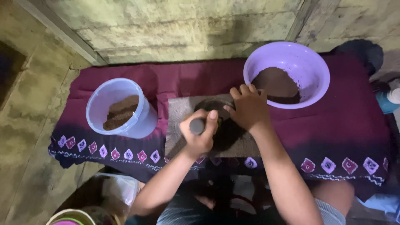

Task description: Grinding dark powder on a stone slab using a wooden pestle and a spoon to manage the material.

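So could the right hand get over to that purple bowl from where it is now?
Probably yes. The right hand rests on the grinding stone right beside the purple bowl, whose open top faces up with nothing between them. The left hand grips the roller.

round lilac plastic bowl (310,62): brown powder inside
pale blue plastic tub (139,118): my reddish-brown powder
maroon cloth (183,79): dark hem, pink-white diamonds
flat grey stone slab (180,112): dark smear

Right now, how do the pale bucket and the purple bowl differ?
The pale bucket is tall, narrow and translucent; the purple bowl is wide, shallow and opaque. The bucket stands left of the hands, the bowl to their right. The bucket's powder looks lighter brown, the bowl's darker. Both stand on the maroon cloth.
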